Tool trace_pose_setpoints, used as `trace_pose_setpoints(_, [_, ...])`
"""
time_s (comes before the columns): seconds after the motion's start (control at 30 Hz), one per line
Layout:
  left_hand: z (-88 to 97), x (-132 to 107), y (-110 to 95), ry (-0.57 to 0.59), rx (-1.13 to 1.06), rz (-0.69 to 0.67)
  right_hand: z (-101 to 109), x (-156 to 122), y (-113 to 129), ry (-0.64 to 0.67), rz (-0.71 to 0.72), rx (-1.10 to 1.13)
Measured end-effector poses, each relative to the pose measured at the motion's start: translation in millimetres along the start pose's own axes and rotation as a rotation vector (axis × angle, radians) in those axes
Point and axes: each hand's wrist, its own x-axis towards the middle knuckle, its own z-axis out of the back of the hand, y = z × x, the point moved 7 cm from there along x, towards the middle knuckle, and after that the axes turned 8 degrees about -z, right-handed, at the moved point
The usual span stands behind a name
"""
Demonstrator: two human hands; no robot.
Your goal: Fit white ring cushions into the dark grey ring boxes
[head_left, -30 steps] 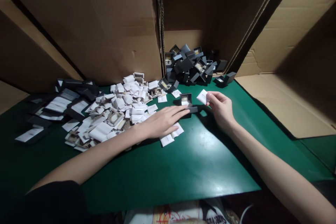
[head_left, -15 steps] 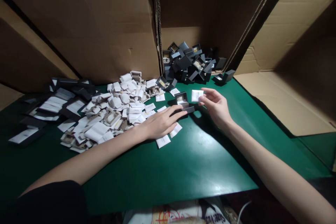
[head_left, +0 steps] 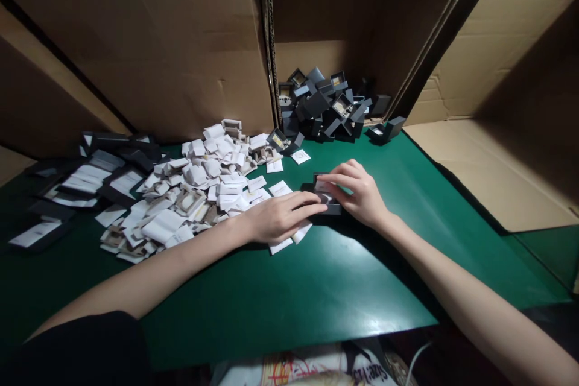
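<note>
A small black hinged box (head_left: 333, 209) stands with its lid up on the green table, between my two hands. The fingers of my left hand (head_left: 281, 216) reach over its left side and steady it. My right hand (head_left: 362, 194) is at the box from the right, fingers bent into the opening, pinching a white padded insert (head_left: 322, 186) that is mostly covered by the fingers. Loose white printed inserts (head_left: 280, 189) lie beside and under my left hand. How deep the pinched insert sits cannot be seen.
To the left spreads a heap of white inserts (head_left: 210, 172), with black trays of white pieces (head_left: 88, 178) beyond it. Open black boxes (head_left: 319, 102) are piled at the back against cardboard walls (head_left: 181, 42). A single open box (head_left: 386, 131) stands right of that pile.
My right hand has moved left and down, carrying the white insert from beside the box into its opening. The box and my left fingertips have shifted slightly right and toward me.
</note>
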Motion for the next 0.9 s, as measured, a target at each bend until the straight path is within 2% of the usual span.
trace_pose_setpoints(0.3, [1.2,0.7,-1.8,0.002,-0.025,-0.021,-1.9,-0.2,-6.8,-0.033,-0.036,0.066])
trace_pose_setpoints(0.57, [-3.0,-1.2,-0.9,0.031,0.018,-0.001,-1.4,0.0,-2.4,-0.029,-0.048,0.154])
trace_pose_setpoints(0.73, [-1.0,-0.2,-1.8,0.011,0.003,-0.017,-3.2,-0.3,-12.2,-0.023,-0.242,0.248])
trace_pose_setpoints(0.9, [-2.2,-0.1,-2.9,0.016,-0.011,-0.035,-15.6,-6.6,-42.5,-0.064,-0.513,0.53])
